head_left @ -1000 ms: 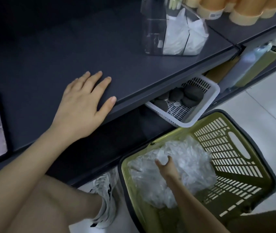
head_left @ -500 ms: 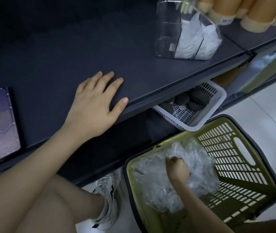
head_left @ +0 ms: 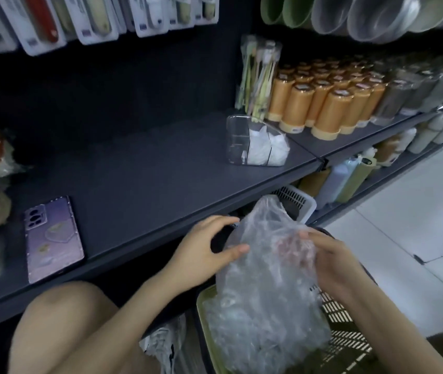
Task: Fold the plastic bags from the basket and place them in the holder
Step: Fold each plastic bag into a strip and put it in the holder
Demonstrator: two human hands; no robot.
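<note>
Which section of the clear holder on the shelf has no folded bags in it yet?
The leftmost section of the clear holder: you see straight through it, while the sections to its right are packed with white folded bags.

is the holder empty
No, white folded bags sit in the right part of the holder.

Left hand [head_left: 204,252] and right hand [head_left: 331,263] grip crumpled clear plastic bag [head_left: 263,279] above green slatted plastic basket [head_left: 333,319].

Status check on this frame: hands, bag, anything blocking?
Left hand and right hand both grip plastic bag. Bag over basket, unfolded. Holder on shelf, nothing blocking it.
</note>
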